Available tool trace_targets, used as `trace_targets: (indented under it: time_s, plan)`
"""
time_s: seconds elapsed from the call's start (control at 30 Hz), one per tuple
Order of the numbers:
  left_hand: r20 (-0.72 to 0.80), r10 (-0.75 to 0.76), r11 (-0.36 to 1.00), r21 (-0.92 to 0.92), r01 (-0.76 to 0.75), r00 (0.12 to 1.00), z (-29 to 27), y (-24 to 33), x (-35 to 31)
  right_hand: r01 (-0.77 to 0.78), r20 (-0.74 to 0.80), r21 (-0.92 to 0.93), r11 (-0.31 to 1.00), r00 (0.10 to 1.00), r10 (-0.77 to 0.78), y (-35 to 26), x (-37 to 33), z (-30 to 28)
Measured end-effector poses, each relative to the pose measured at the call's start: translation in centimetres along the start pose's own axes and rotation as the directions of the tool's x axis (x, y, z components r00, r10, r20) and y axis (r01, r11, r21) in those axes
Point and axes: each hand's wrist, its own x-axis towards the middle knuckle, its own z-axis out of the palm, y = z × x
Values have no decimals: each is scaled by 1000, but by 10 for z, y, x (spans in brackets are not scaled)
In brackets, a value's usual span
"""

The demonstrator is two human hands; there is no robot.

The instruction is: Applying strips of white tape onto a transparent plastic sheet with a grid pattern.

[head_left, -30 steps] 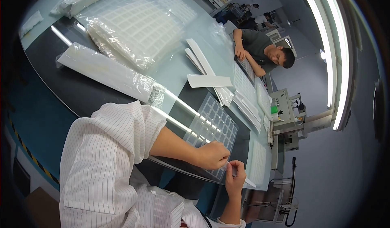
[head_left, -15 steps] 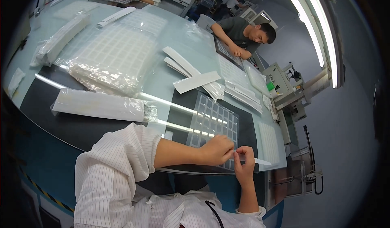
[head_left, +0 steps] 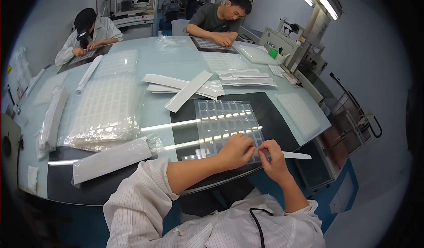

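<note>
My left hand [head_left: 237, 151] is closed above the near edge of a clear plastic tray [head_left: 226, 120] with a grid of square compartments. Its fingertips meet those of my right hand [head_left: 274, 160], and what they pinch there is too small to make out. Between my right thumb and fingers is a narrow white strip [head_left: 297, 155], whose free end sticks out to the right past the table edge. The tray lies flat on a black mat [head_left: 274, 120].
Loose white strips [head_left: 187, 91] lie crossed beyond the tray, near another strip stack [head_left: 247, 79]. To the left are a wrapped white bundle [head_left: 112, 159] and bagged trays [head_left: 105, 102]. Two co-workers sit across the table [head_left: 170, 53]. A stack of trays [head_left: 298, 111] stands at right.
The whole view has swung round, so the table sits more level and the co-worker at far left shows more fully. My hands stay together over the tray's near edge, the strip still in the right.
</note>
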Motion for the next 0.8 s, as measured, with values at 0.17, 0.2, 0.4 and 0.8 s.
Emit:
trace_targets:
  time_s: [0.17,0.2,0.4,0.8]
  plan:
    - [23,61,998,4,-61,998,0,5,1,-31,28,38,999,999,30,-7,-6,-10]
    - [18,89,996,13,-89,996,0,4,1,2,19,37,999,1000,-3,-11,-6,-13]
    - [61,135,990,23,-136,989,-4,9,-1,-12,43,26,1000,999,11,-12,-11,-16]
    - [77,156,987,29,-159,985,-7,8,-3,-1,-1,58,998,1000,1,-11,-13,-5]
